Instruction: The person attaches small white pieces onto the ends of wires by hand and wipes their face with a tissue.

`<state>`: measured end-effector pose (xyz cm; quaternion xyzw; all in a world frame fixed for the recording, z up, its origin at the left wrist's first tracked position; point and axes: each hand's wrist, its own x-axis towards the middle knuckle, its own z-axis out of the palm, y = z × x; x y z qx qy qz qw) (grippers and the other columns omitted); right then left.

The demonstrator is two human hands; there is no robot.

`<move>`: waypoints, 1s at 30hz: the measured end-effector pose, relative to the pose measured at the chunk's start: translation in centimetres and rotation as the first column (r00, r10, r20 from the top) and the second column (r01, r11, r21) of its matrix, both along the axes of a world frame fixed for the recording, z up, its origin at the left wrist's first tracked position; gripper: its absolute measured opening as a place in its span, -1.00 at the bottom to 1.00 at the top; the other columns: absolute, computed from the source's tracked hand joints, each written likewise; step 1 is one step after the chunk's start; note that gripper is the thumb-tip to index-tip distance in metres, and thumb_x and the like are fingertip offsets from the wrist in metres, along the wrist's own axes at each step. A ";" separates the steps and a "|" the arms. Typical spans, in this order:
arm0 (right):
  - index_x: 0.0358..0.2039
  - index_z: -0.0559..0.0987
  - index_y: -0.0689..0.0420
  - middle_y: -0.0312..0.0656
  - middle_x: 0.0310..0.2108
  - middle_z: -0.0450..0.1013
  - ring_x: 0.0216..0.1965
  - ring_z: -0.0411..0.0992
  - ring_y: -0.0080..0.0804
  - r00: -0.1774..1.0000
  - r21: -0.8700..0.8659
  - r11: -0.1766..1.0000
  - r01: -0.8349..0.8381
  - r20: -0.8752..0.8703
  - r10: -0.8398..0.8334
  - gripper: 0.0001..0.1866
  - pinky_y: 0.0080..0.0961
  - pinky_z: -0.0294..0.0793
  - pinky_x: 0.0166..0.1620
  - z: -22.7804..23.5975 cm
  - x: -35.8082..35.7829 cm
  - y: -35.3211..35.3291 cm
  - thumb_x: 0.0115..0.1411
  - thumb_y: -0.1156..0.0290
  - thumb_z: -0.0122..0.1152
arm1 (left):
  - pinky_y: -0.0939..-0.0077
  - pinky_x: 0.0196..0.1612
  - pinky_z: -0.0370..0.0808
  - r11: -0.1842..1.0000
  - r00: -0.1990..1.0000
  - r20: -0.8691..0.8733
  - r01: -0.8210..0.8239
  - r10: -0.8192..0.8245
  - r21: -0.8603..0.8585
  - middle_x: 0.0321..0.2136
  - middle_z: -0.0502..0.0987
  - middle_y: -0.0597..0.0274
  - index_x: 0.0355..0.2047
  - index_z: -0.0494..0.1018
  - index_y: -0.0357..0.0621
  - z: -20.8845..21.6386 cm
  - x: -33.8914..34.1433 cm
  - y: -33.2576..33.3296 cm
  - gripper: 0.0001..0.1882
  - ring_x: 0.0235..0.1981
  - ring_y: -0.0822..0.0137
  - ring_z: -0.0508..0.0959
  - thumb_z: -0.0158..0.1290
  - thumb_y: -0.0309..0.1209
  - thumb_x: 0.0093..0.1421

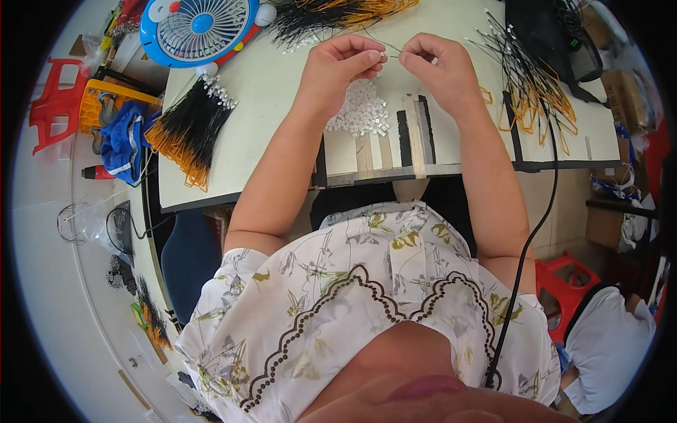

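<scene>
Over the far part of the table, my left hand [342,70] is closed in a pinch, with a small white plastic housing at its fingertips. My right hand [443,70] pinches a thin dark wire [390,46] that reaches across toward the left fingertips. Whether the wire's end sits inside the housing is too small to tell. A heap of loose white housings [363,111] lies on the table just below my left hand. Strips of black and tan tape [404,137] run along the table's near edge between my forearms.
Bundles of black and orange wires with white ends lie at the left [190,127], the far side [317,20] and the right [539,95]. A blue fan [201,28] stands at far left. A black cable [539,225] hangs past my right arm. Red stools [564,282] flank the table.
</scene>
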<state>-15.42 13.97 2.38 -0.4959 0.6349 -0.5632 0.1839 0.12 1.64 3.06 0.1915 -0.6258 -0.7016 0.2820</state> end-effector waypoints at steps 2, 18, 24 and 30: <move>-0.46 0.56 0.22 -0.42 -0.53 0.44 -0.43 0.28 -0.66 1.000 -0.001 1.000 -0.009 0.005 0.009 -0.86 -0.62 0.29 -0.30 0.0 0.0 0.0 0.13 0.41 0.23 | 0.59 -0.23 0.56 1.000 1.000 -0.002 -0.001 0.001 0.011 -0.36 0.64 0.17 -0.22 0.58 -0.29 0.0 0.0 0.1 -0.84 -0.35 0.43 0.61 0.17 -0.55 0.17; -0.47 0.54 0.22 -0.43 -0.54 0.41 -0.45 0.26 -0.68 1.000 0.021 0.999 -0.025 -0.017 0.025 -0.84 -0.62 0.24 -0.35 0.0 0.0 0.1 0.13 0.38 0.23 | 0.57 -0.24 0.56 1.000 1.000 -0.015 0.024 -0.023 0.019 -0.36 0.65 0.16 -0.23 0.59 -0.29 -0.4 -0.1 0.1 -0.84 -0.35 0.42 0.62 0.17 -0.55 0.16; -0.47 0.54 0.22 -0.43 -0.55 0.40 -0.46 0.26 -0.69 0.999 0.013 1.000 -0.011 -0.043 0.011 -0.85 -0.62 0.26 -0.36 -0.1 0.0 0.0 0.12 0.40 0.21 | 0.58 -0.26 0.56 0.999 1.000 0.004 -0.016 0.016 -0.051 -0.39 0.64 0.15 -0.25 0.59 -0.32 -0.7 -0.3 0.3 -0.84 -0.37 0.44 0.62 0.18 -0.56 0.15; -0.47 0.54 0.23 -0.40 -0.56 0.40 -0.48 0.26 -0.65 0.998 -0.004 0.999 0.037 -0.048 -0.037 -0.86 -0.61 0.30 -0.35 -0.2 0.3 -0.1 0.11 0.42 0.22 | 0.61 -0.28 0.55 0.990 0.996 0.004 -0.084 0.085 -0.116 -0.42 0.63 0.18 -0.27 0.59 -0.32 -0.5 -0.6 1.1 -0.86 -0.39 0.46 0.60 0.18 -0.56 0.14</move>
